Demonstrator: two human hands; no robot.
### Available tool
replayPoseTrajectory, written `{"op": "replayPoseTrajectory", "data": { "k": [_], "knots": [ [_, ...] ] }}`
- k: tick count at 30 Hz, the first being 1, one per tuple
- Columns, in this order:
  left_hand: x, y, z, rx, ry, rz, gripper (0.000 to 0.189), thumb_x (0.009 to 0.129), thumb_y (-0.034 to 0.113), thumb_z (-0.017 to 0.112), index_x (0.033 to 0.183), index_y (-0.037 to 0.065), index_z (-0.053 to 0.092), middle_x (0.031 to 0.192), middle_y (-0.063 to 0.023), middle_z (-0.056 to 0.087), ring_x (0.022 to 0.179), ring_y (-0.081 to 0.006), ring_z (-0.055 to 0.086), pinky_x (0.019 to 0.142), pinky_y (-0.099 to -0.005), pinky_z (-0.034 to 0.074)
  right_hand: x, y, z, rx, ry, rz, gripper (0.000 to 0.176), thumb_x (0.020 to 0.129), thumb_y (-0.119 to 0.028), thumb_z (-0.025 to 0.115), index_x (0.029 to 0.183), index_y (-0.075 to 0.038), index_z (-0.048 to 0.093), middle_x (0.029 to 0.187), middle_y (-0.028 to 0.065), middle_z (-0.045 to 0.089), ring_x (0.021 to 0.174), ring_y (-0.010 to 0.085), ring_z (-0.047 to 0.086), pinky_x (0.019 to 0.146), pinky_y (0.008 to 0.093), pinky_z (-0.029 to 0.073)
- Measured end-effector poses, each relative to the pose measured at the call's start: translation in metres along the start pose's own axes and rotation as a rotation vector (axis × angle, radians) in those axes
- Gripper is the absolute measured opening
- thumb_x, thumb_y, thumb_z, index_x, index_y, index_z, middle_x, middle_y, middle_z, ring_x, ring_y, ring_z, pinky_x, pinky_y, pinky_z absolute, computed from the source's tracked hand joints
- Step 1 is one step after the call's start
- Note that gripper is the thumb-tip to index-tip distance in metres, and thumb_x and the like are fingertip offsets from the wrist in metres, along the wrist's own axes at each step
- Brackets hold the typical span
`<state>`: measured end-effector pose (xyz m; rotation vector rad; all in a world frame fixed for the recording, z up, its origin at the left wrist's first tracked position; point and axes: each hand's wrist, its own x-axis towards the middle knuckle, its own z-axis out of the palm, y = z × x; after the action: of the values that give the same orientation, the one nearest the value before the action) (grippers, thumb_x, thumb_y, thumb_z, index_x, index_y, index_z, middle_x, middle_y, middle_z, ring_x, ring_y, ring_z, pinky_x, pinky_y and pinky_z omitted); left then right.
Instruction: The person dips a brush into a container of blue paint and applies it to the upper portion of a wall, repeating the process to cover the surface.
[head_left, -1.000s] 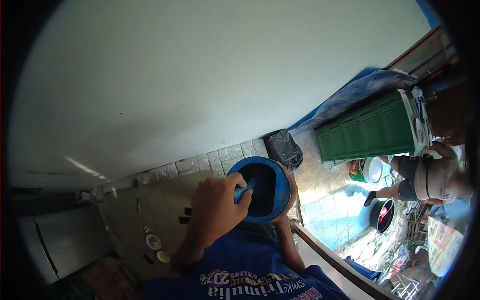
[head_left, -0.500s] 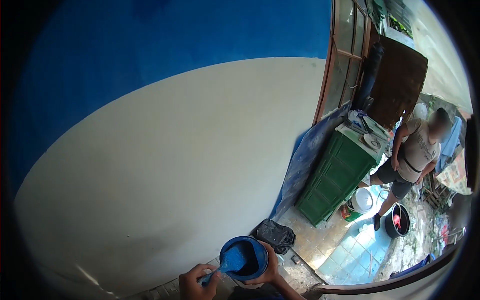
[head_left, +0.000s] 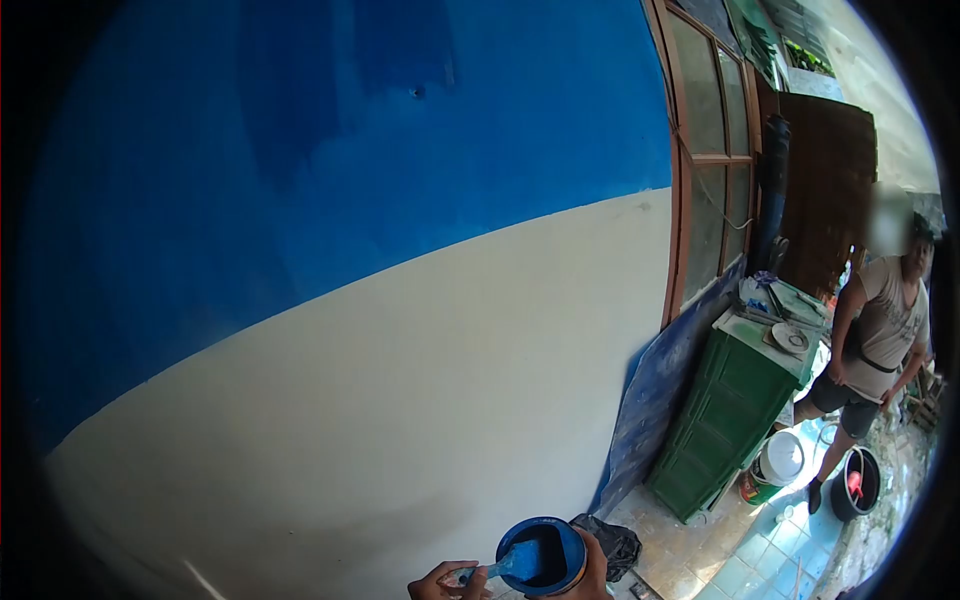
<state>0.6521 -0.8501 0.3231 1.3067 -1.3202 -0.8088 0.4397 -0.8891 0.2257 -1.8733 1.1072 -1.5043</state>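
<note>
At the bottom of the view my left hand (head_left: 447,580) is closed round the handle of a paintbrush (head_left: 522,560). Its bristles are coated in blue paint and rest at the mouth of a blue paint can (head_left: 572,545). My right hand (head_left: 594,570) grips that can from its right side. The can is tipped so that its dark inside shows. In front of me stands a wall, with blue paint (head_left: 400,190) above a curved edge and bare off-white (head_left: 380,390) below. Darker wet-looking blue strokes show near the top.
A black plastic bag (head_left: 615,545) lies behind the can. To the right are a green cabinet (head_left: 725,420), a white-lidded bucket (head_left: 780,460), a black bucket (head_left: 856,485) with something red inside, and a standing person (head_left: 880,330). A wood-framed window (head_left: 710,150) adjoins the wall.
My view has tilted upward and turned left, so more blue wall shows. Both hands, with the can and brush, now appear lower and further right. The brush is still at the can's mouth.
</note>
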Motion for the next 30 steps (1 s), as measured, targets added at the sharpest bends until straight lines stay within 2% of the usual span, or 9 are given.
{"op": "replayPoseTrajectory", "data": {
  "k": [7,9,13,15,21,23,25,27,30],
  "knots": [
    [0.01,-0.02,0.054,-0.141,0.314,0.08,0.017,0.094,0.013,0.067,0.101,-0.002,0.066,0.075,-0.0032,0.063,0.062,-0.0064,0.054,0.057,-0.0207,0.045,0.033,0.019,-0.023,0.044,-0.078,-0.039,0.126,0.041,-0.048,0.097,0.14,-0.002,0.035,0.129,0.0187,0.057,0.118,0.0298,0.058,0.101,0.0439,0.047],
    [0.014,-0.013,0.068,-0.049,0.412,0.161,0.016,0.096,0.015,0.063,0.097,0.0,0.066,0.074,-0.0013,0.063,0.063,-0.005,0.051,0.057,-0.0203,0.041,0.041,0.017,-0.029,0.275,-0.052,0.163,0.125,0.041,-0.047,0.097,0.139,0.0,0.036,0.128,0.0192,0.057,0.117,0.031,0.058,0.101,0.0447,0.047],
    [0.025,0.008,0.085,0.063,0.545,0.317,0.016,0.097,0.015,0.062,0.094,0.0,0.066,0.074,-0.0009,0.062,0.063,-0.0049,0.051,0.056,-0.0218,0.04,0.056,0.05,-0.046,0.308,-0.055,-0.062,0.124,0.042,-0.046,0.098,0.138,0.001,0.036,0.127,0.0206,0.058,0.116,0.0322,0.059,0.1,0.0458,0.048],
    [0.029,0.007,0.093,0.133,0.56,0.307,0.017,0.097,0.016,0.062,0.092,0.0,0.065,0.07,0.0007,0.06,0.062,-0.0049,0.05,0.054,-0.0227,0.04,0.085,-0.002,-0.078,0.302,-0.349,0.161,0.123,0.043,-0.042,0.098,0.139,0.002,0.034,0.129,0.022,0.056,0.118,0.0322,0.057,0.101,0.0467,0.047],
    [0.021,0.006,0.117,0.156,0.685,0.266,0.016,0.097,0.015,0.061,0.092,0.0,0.064,0.059,0.0019,0.055,0.048,-0.0052,0.048,0.045,-0.0227,0.038,0.097,-0.004,-0.093,0.648,-0.402,0.231,0.122,0.045,-0.037,0.099,0.14,0.002,0.031,0.131,0.023,0.054,0.12,0.0309,0.056,0.102,0.0469,0.046],
    [0.017,0.007,0.131,0.18,0.689,0.332,0.016,0.097,0.015,0.061,0.091,0.0,0.063,0.058,0.002,0.054,0.048,-0.0057,0.049,0.045,-0.0227,0.039,0.094,0.007,-0.095,0.535,-0.446,0.345,0.121,0.046,-0.035,0.098,0.139,0.002,0.032,0.13,0.0233,0.054,0.12,0.0306,0.056,0.102,0.0468,0.046],
    [0.01,0.019,0.136,0.223,0.697,0.316,0.016,0.098,0.014,0.061,0.096,-0.002,0.062,0.062,-0.0003,0.055,0.049,-0.007,0.05,0.045,-0.0238,0.04,0.073,0.058,-0.086,0.304,-0.355,0.062,0.119,0.046,-0.032,0.097,0.14,0.002,0.031,0.13,0.023,0.054,0.12,0.0303,0.056,0.102,0.0462,0.046],
    [0.007,0.033,0.139,-0.096,0.835,0.146,0.012,0.089,0.007,0.065,0.086,-0.004,0.062,0.069,-0.008,0.066,0.051,-0.0133,0.064,0.048,-0.0247,0.048,0.082,0.036,-0.094,0.453,-0.402,0.087,0.111,0.047,-0.029,0.095,0.137,0.001,0.036,0.126,0.0216,0.057,0.115,0.0302,0.059,0.098,0.0448,0.049],
    [0.007,0.045,0.138,0.051,0.703,0.23,0.013,0.095,0.005,0.058,0.087,-0.005,0.06,0.072,-0.0058,0.063,0.049,-0.0116,0.062,0.044,-0.0226,0.045,0.074,0.064,-0.078,0.521,-0.213,-0.027,0.11,0.048,-0.042,0.096,0.131,0.003,0.039,0.116,0.02,0.061,0.105,0.0279,0.065,0.092,0.0406,0.053]
  ]
}}
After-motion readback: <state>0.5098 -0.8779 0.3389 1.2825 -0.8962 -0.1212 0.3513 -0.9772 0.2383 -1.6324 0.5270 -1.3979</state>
